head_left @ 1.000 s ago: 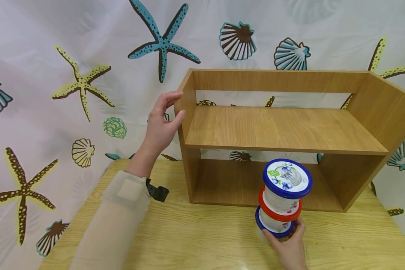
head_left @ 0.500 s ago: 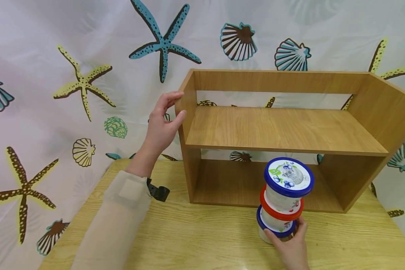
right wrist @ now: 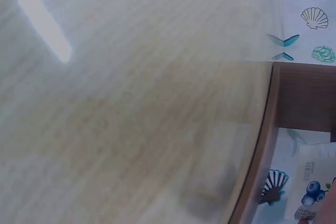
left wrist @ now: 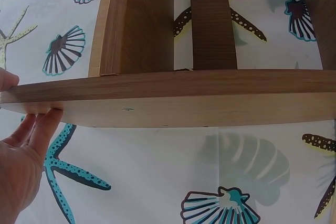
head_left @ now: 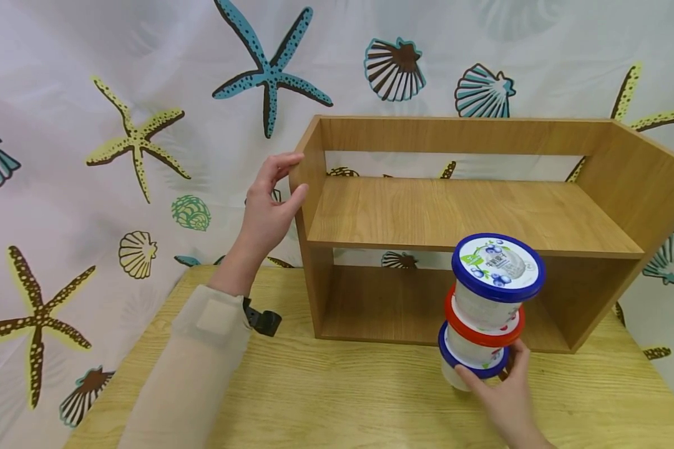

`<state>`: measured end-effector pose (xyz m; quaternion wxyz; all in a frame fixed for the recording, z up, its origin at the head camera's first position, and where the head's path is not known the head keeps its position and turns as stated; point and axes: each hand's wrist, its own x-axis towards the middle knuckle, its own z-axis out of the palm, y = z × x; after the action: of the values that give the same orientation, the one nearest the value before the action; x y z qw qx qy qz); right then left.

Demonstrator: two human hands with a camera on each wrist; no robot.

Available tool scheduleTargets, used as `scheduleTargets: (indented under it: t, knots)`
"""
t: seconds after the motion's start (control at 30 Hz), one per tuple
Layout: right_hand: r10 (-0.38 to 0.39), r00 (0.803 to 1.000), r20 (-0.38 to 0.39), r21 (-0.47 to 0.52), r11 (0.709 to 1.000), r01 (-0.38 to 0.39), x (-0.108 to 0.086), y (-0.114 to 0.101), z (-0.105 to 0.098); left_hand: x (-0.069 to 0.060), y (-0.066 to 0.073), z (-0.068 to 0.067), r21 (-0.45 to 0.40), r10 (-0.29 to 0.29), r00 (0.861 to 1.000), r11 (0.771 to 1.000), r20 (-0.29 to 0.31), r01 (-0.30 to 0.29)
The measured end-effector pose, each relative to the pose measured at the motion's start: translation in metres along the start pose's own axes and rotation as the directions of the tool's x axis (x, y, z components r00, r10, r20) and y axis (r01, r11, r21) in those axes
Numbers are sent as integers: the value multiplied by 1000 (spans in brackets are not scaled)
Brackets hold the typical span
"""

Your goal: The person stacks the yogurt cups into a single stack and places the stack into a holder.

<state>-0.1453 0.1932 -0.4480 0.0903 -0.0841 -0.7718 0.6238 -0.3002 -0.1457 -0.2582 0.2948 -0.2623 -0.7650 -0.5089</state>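
Observation:
A wooden two-tier shelf unit (head_left: 393, 212) stands on the table. My left hand (head_left: 266, 206) holds the upper part of its left side panel (left wrist: 184, 108), thumb on one face and fingers on the other in the left wrist view. In front of the shelf's right half is a leaning stack of three round lidded tubs. The top tub (head_left: 500, 268) has a blue lid with blueberries, the middle tub (head_left: 485, 330) a red lid, the bottom tub (head_left: 452, 377) a blue lid. My right hand (head_left: 505, 399) grips the bottom tub. One white tub (right wrist: 312, 182) shows partly in the right wrist view.
The light wooden table (head_left: 337, 393) stretches in front of the shelf. A white curtain (head_left: 163, 37) printed with starfish and shells hangs behind and at both sides. My left wrist wears a dark strap (head_left: 264, 321).
My right hand has carried the stack of tubs forward and to the right, closer to the shelf. The left hand stays in place on the side panel.

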Motion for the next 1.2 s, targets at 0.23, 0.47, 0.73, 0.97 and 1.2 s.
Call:
scheduleTargets:
  t: [0.23, 0.47, 0.73, 0.97, 1.2]
  knots:
    - [-78, 997, 4, -25, 997, 78, 5, -20, -11, 0, 1, 0, -13, 6, 1000, 1000, -1, -6]
    - [-168, 986, -7, -58, 984, 167, 9, -39, -18, 0, 3, -1, -6, -3, 1000, 1000, -3, 3]
    - [-240, 970, -25, -74, 969, 238, 15, -57, -29, -1, 3, 0, -11, 1, 1000, 1000, -6, -1]
    - [-269, 963, -31, -91, 960, 265, 20, -76, -37, -1, 3, 1, -2, -1, 1000, 1000, -3, 0]
    - [-287, 958, -5, -124, 951, 285, 26, -94, -44, 0, 1, 0, 0, 2, 1000, 1000, -5, -2]
